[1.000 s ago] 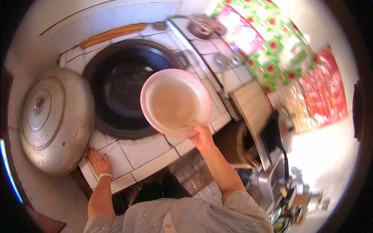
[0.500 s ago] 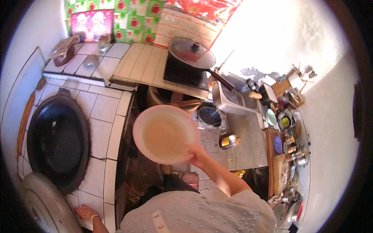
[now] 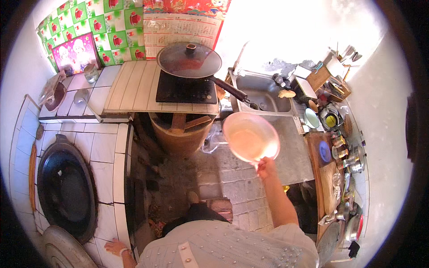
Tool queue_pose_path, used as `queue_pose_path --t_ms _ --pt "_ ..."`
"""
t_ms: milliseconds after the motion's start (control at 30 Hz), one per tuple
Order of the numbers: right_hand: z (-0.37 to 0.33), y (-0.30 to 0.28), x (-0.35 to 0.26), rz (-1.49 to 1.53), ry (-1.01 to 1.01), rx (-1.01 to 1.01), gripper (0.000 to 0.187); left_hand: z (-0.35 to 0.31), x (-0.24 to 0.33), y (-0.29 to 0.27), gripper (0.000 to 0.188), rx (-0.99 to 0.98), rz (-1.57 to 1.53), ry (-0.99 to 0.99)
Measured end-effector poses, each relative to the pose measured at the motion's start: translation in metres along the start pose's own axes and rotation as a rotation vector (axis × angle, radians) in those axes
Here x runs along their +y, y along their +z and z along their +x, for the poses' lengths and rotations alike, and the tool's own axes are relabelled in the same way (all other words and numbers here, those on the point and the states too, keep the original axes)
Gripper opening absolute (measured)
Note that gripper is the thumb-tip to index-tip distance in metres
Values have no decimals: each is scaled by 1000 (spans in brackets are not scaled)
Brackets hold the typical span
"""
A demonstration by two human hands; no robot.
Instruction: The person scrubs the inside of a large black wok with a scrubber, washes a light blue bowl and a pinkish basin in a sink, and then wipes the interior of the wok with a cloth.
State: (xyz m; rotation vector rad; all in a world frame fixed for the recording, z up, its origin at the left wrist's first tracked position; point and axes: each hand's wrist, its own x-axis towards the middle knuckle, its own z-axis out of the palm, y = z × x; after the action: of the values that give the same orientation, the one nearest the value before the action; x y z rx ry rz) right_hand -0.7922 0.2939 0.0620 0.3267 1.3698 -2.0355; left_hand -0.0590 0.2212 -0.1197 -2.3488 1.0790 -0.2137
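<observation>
Brick-floored kitchen — right hand (image 3: 265,168), fingers clamped on rim of pink basin (image 3: 250,136), mouth upward, near sink (image 3: 261,94).

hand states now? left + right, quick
Left hand: open, palm flat on the white tiled stove top, holding nothing.
Right hand: closed on the rim of the round pale pink plastic basin, held up.

Sink (image 3: 263,96) right of pan (image 3: 189,60)
</observation>
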Motion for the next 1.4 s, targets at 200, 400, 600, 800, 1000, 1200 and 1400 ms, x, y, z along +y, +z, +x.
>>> queue_pose_path --t_ms 200,400,600,800,1000,1200,1400 --pt "79 22 -88 23 -159 4 34 -75 63 -113 70 -110 -332 197" --pt "147 66 -150 -111 -329 311 35 -69 53 -127 75 -217 -373 246" --pt "208 79 -178 -173 -459 399 37 -56 46 -111 76 -288 -261 333" --pt "230 81 -202 -454 -513 425 41 -59 51 -130 77 -390 -277 298" --pt "218 108 -200 -1002 -531 544 45 -55 42 -121 78 -394 -308 262" --pt "210 112 -197 -1453 -695 738 65 -57 40 -128 77 -380 -329 278" --pt "191 94 -212 -1528 -923 788 61 -57 50 -122 75 -341 -386 334"
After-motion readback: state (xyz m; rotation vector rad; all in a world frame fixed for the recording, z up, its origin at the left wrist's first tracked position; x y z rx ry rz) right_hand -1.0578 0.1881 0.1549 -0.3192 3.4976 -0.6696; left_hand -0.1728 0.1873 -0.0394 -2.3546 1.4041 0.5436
